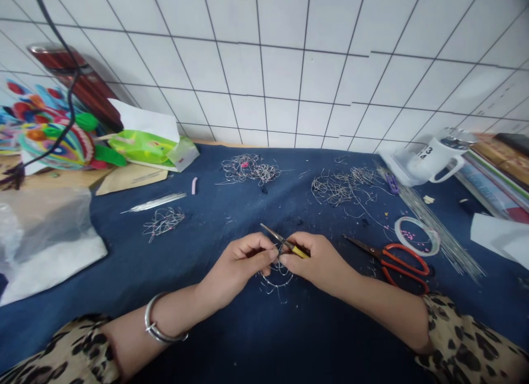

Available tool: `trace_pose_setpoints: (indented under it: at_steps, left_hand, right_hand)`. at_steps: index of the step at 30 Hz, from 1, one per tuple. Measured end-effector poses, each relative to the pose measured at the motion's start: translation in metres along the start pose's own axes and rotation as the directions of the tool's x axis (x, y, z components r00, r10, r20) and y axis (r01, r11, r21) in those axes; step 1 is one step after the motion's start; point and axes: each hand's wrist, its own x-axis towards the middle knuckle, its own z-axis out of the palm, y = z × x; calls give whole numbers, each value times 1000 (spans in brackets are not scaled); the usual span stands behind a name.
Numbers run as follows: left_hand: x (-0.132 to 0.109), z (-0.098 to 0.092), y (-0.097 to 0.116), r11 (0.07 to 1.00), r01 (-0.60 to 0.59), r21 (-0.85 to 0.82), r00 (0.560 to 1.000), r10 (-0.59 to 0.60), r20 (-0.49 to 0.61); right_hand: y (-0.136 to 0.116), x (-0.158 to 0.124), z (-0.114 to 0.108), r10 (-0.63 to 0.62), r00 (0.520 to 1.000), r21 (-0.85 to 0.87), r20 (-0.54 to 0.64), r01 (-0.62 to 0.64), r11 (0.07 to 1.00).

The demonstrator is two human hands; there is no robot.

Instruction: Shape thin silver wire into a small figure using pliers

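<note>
Near the middle of the blue cloth, my left hand (243, 263) pinches a round silver wire piece (278, 285) with fine wire ends sticking out. Against it, my right hand (314, 261) is closed around small pliers with a yellow handle (299, 252), their dark tips pointing up and to the left. The fingertips of both hands nearly meet over the top of the wire ring, hiding part of it. Right of my right hand lie red-handled scissors (403, 263).
Tangled wire heaps (345, 185) lie behind the hands. At right are a clear ring dish (417, 236) with pink beads, straight wires (444, 230) and a white mug (438, 155). A plastic bag (49, 246), a green packet (144, 148) and a red flask (82, 86) stand left.
</note>
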Motion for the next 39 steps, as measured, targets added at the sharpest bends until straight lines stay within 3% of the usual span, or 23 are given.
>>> trace_pose_setpoints:
  at_steps: [6,13,19,28,35,39]
  left_hand:
    - [-1,2,2,1000,7,17,1000,-7,-9]
    - [-1,2,5,999,31,28,999,-30,-24]
    - [0,1,6,999,27,31,1000,-28,15]
    - [1,1,12,978,14,207,999,-21,34]
    - [3,0,11,925,-63,374,997,72,-9]
    - [6,0,9,883,-170,438,981,192,-5]
  right_hand:
    - [1,-1,0,-20,1000,-47,-19,19,999]
    - [-1,-3,1,34,997,47,-71,-30,998]
    - [-1,-2,1,7,995,-33,-101,-10,999]
    - [3,1,2,-30,992,-125,-123,14,992]
    - [5,2,3,-40,993,-136,-113,24,990]
    - [7,2,4,-51,991,-154,-122,32,988]
